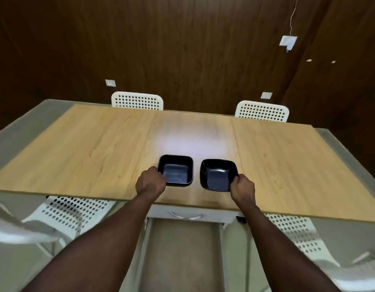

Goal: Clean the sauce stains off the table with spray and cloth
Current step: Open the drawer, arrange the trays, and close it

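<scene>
Two square black bowls stand side by side on the light wooden table [77,148], near its front edge. My left hand [150,182] grips the near left corner of the left bowl [178,171]. My right hand [242,186] grips the near right corner of the right bowl [216,175]. Both bowls look empty inside. No spray bottle, cloth or sauce stain shows in the view. A pale glare lies on the tabletop just behind the bowls.
Two white perforated chairs [138,101] [262,111] stand at the table's far side, and two more [72,213] [296,230] sit at the near side left and right of me. A white drawer with a metal handle [186,216] is under the front edge.
</scene>
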